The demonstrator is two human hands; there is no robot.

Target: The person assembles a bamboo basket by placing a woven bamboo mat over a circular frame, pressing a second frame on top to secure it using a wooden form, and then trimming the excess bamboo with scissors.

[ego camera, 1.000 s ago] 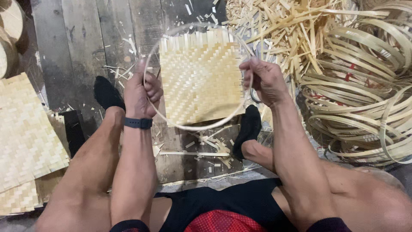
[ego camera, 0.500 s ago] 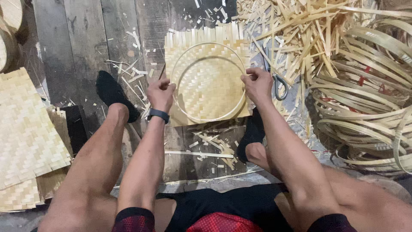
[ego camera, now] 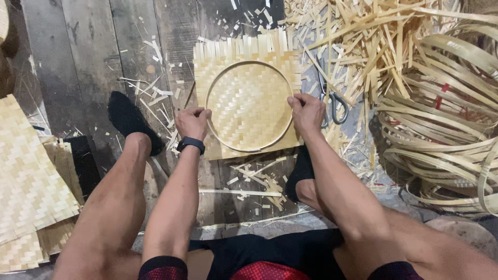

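Your left hand (ego camera: pixel 192 122) pinches the left edge of the bamboo hoop (ego camera: pixel 249 106), thumb and fingers pressed together over the rim. Your right hand (ego camera: pixel 308 113) grips the opposite edge the same way. Holding the ring at two facing points keeps it flat and stops it sliding.

The hoop lies on the woven bamboo mat (ego camera: pixel 249 98), roughly centred, so that mat shows beyond the ring on every side. The mat rests on the dark plank floor (ego camera: pixel 78 62) between your feet, its loose strip ends pointing away from you.

Scissors (ego camera: pixel 332 101) lie just beside your right hand, partly on the heap of bamboo strips (ego camera: pixel 373 46). A pile of coiled bamboo hoops (ego camera: pixel 446 124) sits further to the right. Finished woven sheets (ego camera: pixel 26 176) are stacked to your left, well apart from the mat. A black wristband (ego camera: pixel 190 143) sits on your left wrist.
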